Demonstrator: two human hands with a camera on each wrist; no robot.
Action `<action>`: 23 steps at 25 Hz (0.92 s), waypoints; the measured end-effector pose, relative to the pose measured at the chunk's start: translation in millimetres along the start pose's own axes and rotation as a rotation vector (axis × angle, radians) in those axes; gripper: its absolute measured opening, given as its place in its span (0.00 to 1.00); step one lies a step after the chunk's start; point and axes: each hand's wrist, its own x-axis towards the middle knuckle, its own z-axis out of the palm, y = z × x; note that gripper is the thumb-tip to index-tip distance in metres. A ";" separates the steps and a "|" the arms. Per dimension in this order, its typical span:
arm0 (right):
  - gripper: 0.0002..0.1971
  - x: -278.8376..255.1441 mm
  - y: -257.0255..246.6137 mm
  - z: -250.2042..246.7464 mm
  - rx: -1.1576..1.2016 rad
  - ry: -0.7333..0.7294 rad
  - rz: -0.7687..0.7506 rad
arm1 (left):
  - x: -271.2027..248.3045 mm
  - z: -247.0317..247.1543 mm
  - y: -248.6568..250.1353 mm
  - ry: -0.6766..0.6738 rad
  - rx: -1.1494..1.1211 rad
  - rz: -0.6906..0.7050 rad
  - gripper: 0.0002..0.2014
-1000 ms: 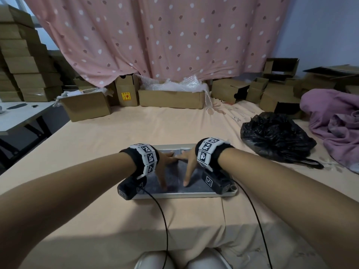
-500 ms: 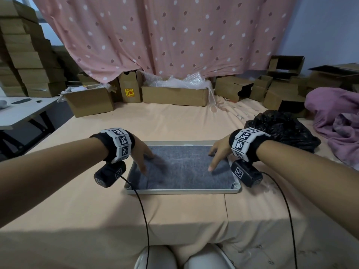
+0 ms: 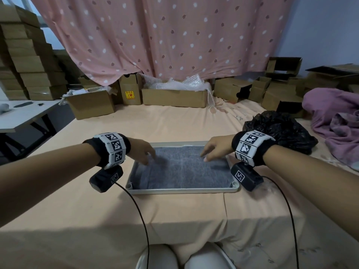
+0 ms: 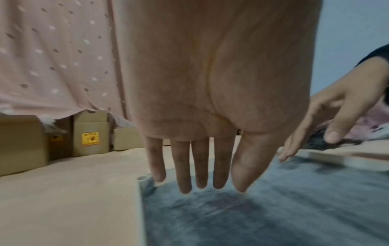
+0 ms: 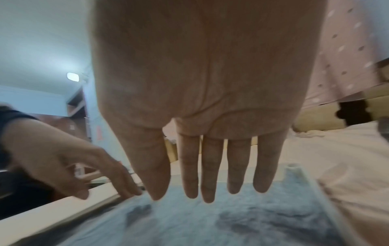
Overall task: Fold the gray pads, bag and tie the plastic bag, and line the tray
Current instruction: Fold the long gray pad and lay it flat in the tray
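A pale rectangular tray point(image 3: 180, 190) lies on the peach bedsheet in front of me, lined with a gray pad point(image 3: 184, 169) that covers its floor. My left hand point(image 3: 142, 153) hovers over the pad's far left part, fingers straight and pointing down point(image 4: 200, 174). My right hand point(image 3: 215, 150) is over the far right part, fingers also straight point(image 5: 210, 183), tips at or just above the pad. Neither hand holds anything. A tied black plastic bag point(image 3: 281, 131) sits right of the tray.
Cardboard boxes point(image 3: 172, 97) line the far edge under a pink dotted curtain point(image 3: 155, 35). A purple cloth point(image 3: 336, 117) lies far right. A white table point(image 3: 23, 113) stands left of the bed. Wrist-camera cables point(image 3: 141, 220) trail toward the near edge.
Both hands slid apart from the pad's middle toward its left and right sides, then moved up toward the tray's far corners. The pad now lies flat in the tray.
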 end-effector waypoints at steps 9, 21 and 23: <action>0.23 -19.5 -53.3 50.8 -0.047 -0.256 -0.203 | -21.0 26.7 64.8 -0.123 -0.168 0.176 0.18; 0.17 -55.7 20.1 42.5 -0.024 -0.164 0.047 | -25.5 46.0 -5.9 -0.143 -0.271 -0.015 0.12; 0.14 -50.7 16.5 36.7 -0.003 -0.088 0.024 | -25.4 38.5 -4.3 -0.106 -0.434 -0.019 0.21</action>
